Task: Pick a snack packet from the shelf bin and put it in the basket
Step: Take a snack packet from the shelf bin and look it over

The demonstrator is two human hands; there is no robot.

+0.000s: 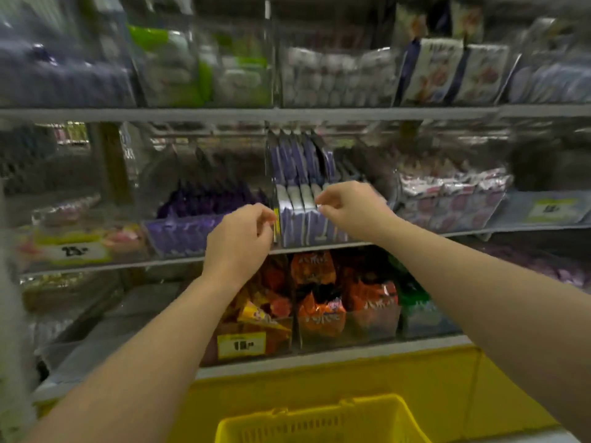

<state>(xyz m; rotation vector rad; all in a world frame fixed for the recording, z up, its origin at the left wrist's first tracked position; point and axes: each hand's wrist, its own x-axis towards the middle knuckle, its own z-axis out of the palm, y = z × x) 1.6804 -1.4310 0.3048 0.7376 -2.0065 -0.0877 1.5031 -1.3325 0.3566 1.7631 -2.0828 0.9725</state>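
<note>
1. Shop shelves [287, 114] fill the view. A clear bin [277, 187] on the middle one holds purple-and-white packets standing upright, side by side.
2. The right hand [348, 206] is nearer the goods. Its thumb and forefinger look pinched on the top edge of a front packet [315, 219], just left of the hand.
3. The left hand [243, 231] sits at the bin's left wall with its fingers curled. I cannot tell whether it grips anything.
4. The packet's long axis is vertical, so it likely wants a straight lift, then a move down and back to the basket [319, 414], well below between the forearms.
</note>
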